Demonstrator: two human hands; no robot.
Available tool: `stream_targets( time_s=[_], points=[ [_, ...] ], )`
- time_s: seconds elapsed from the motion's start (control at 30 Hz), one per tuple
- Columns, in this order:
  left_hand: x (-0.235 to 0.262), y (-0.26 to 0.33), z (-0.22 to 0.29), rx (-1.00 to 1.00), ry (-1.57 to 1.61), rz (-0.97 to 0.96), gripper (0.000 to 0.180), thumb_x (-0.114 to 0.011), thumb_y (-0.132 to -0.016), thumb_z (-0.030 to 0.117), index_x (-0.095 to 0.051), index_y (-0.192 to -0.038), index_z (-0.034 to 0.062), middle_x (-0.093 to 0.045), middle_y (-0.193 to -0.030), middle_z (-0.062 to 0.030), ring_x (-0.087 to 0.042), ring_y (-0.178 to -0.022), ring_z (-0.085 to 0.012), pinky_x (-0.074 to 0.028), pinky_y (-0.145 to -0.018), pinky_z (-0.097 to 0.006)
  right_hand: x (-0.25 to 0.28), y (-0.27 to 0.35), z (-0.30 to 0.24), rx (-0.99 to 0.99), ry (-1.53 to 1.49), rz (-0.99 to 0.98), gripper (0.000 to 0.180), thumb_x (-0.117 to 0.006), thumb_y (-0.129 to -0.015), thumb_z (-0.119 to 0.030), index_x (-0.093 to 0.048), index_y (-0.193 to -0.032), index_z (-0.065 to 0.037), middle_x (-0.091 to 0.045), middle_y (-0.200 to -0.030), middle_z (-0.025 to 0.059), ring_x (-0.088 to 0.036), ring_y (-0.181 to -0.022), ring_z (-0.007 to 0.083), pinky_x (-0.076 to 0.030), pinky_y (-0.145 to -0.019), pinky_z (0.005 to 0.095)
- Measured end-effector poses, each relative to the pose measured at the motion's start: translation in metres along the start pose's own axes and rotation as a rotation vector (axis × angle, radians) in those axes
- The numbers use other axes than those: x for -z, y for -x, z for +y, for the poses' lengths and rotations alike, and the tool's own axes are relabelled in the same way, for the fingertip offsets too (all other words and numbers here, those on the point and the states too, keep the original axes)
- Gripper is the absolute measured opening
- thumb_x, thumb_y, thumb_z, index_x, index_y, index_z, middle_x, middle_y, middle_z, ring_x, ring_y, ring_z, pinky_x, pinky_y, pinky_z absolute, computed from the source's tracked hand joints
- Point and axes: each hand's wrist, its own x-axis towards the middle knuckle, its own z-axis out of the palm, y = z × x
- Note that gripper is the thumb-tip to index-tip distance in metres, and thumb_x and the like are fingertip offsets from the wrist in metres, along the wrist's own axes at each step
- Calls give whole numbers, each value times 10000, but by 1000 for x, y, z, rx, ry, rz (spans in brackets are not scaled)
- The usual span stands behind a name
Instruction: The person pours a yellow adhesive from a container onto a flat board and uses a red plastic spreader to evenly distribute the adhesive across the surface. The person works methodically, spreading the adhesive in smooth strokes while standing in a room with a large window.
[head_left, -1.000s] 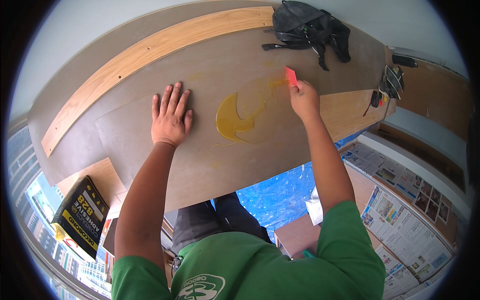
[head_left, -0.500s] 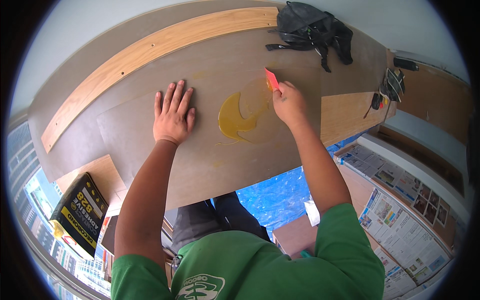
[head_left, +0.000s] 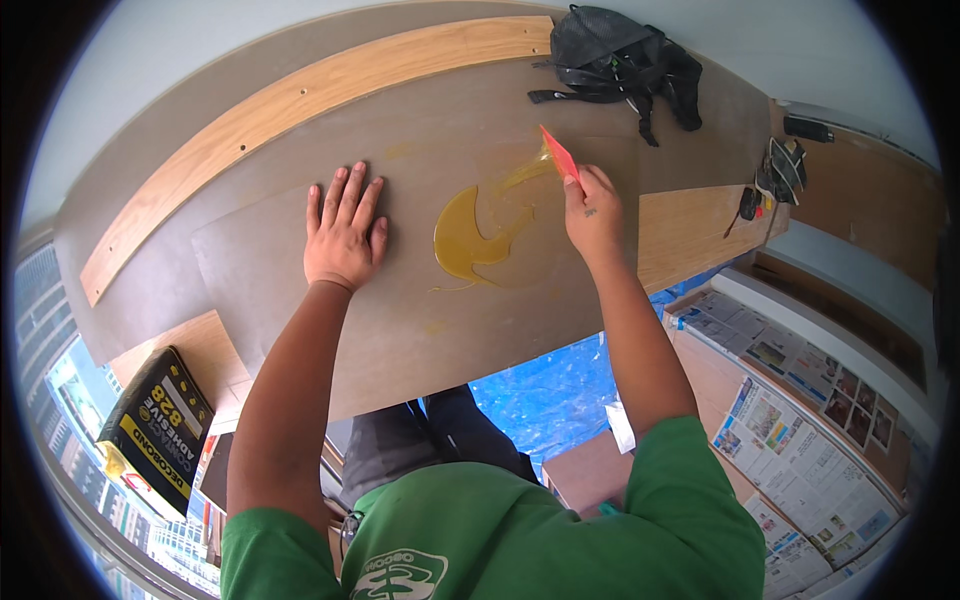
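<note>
My left hand point(head_left: 345, 232) lies flat on a grey-brown sheet point(head_left: 270, 260), its fingers stretched out. Between thumb and fingers, my right hand point(head_left: 594, 212) grips a red spreader point(head_left: 561, 155), tilted with its edge against the sheet. Between my hands is a crescent-shaped puddle of yellow adhesive point(head_left: 462, 240). A thinner smear of the same adhesive runs from it up to the spreader. Part of the spreader is hidden in my grip.
A long wooden strip point(head_left: 330, 82) lies along the far side, with a black backpack point(head_left: 620, 60) at its right end. A black and yellow adhesive can point(head_left: 165, 420) stands at left. Small tools point(head_left: 765, 195) sit far right. Blue plastic sheeting point(head_left: 545, 385) shows below the front edge.
My right hand has moved slightly right with the spreader, and the adhesive smear now streaks toward it. The left hand stays in place.
</note>
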Motion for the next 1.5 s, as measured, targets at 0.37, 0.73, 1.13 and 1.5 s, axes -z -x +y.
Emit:
stream_targets(
  time_s=[0.37,0.73,1.13,1.5],
  points=[
    [2,-1,0,-2,-13,-1,535,-442,-993,358,-400,-1513,242,-279,-1637,19,-230,-1515,-192,-123,-1254,-488,16,53,35,-15,174,14,148,-638,-891,-118,-676,-1010,-38,-633,-977,129,-590,-905,371,-492,-794,467],
    [2,-1,1,-5,-12,-2,540,-451,-989,341,-402,-1515,233,-275,-1640,11,-226,-1519,-205,-116,-1253,-483,2,14,9,-115,112,-85,202,-592,-909,-167,-620,-834,19,-616,-874,197,-597,-833,427,-486,-728,499],
    [2,-2,1,-5,-14,-18,543,-450,-996,347,-391,-1523,231,-262,-1646,10,-211,-1525,-199,-108,-1254,-479,21,-23,65,-127,272,12,212,-565,-920,-174,-631,-866,20,-636,-955,201,-606,-890,436,-500,-769,500],
    [2,-1,1,-3,-5,-15,540,-450,-996,350,-394,-1520,234,-270,-1643,16,-218,-1521,-193,-114,-1255,-478,10,-15,21,-93,209,-81,164,-587,-913,-176,-664,-917,-31,-649,-987,143,-628,-896,389,-518,-758,473]
  ],
)
